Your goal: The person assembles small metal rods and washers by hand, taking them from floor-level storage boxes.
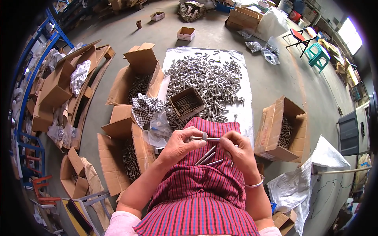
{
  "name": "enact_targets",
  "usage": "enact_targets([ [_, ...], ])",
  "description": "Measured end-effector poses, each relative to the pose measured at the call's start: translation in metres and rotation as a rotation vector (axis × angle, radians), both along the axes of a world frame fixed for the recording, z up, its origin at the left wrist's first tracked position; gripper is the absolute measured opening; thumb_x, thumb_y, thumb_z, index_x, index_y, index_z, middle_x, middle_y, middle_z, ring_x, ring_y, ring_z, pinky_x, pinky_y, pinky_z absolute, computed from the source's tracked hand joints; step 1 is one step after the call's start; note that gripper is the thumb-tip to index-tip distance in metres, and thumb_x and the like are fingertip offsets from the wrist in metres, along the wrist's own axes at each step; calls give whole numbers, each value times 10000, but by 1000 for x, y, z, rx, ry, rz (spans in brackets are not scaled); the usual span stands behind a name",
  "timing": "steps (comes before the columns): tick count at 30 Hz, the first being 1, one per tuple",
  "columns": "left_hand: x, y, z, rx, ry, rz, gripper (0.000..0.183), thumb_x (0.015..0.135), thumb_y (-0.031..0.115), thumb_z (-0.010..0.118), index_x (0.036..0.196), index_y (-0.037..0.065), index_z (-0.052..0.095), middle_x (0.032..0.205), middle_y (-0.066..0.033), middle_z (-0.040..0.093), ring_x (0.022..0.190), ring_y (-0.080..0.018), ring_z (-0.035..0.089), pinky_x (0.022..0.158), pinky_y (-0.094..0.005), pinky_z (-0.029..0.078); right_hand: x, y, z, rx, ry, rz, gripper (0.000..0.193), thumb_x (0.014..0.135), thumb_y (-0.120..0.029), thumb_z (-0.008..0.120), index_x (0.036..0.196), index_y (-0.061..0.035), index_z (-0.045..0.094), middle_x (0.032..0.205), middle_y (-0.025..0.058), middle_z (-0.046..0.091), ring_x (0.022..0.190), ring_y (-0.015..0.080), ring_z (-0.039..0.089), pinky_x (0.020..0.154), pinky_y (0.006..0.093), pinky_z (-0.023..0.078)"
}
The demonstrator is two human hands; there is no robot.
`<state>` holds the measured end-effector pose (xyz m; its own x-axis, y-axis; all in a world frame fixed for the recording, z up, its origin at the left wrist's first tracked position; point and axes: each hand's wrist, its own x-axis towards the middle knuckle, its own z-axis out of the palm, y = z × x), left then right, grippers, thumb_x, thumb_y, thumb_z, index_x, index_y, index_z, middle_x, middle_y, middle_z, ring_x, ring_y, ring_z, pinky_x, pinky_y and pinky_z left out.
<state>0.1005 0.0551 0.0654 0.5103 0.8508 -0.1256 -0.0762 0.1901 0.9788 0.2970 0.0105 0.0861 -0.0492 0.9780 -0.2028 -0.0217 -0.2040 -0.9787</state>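
My left hand is closed, thumb and fingers pinching a slim metal rod that carries a short grey collar. Level with it, my right hand is closed round the right end of the same metal rod. A small bright tip also shows between the right fingers; what it belongs to is hidden. Several loose metal rods lie below the hands in the lap of a striped red apron. Beyond, short metal sleeves are heaped on a white sheet.
A small box of thin rods stands in the heap. Open cartons of metal parts stand at left, nearer left and right. A checkered cloth and clear plastic bags lie left of the heap.
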Motion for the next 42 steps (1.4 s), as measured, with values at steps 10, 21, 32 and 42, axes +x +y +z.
enact_targets([
  [10, -6, 0, 13, 201, 136, -18, 256, 702, 105, 712, 933, 13, 651, 823, 14, 523, 742, -51, 482, 635, -190, 387, -6, 2, 3, -212, 93, 20, 285, 880, -223, 579, 652, -56, 541, 528, -47, 465, 445, 21, 389, 403, 179, 283],
  [21, -2, 2, 15, 238, 173, 33, 267, 708, 150, 710, 927, 13, 642, 790, 12, 515, 713, -60, 475, 607, -197, 387, -6, 11, 9, -108, 33, -9, 434, 918, -380, 475, 610, -77, 514, 462, -15, 444, 355, 39, 340, 329, 200, 219],
  [32, -31, 2, 22, 360, 135, 82, 259, 706, 114, 704, 945, 34, 646, 800, -1, 529, 736, -74, 505, 622, -206, 406, -24, 17, 24, -92, 266, 52, 176, 892, -159, 533, 753, -50, 535, 584, -17, 483, 396, 35, 342, 348, 200, 245],
  [42, -75, -56, 66, 349, 96, 45, 248, 724, 97, 668, 948, 1, 623, 836, -30, 542, 790, -105, 518, 692, -228, 418, -72, -41, 68, -203, 327, -47, 83, 855, -68, 527, 785, -24, 529, 551, 30, 517, 402, 62, 417, 382, 182, 286],
])
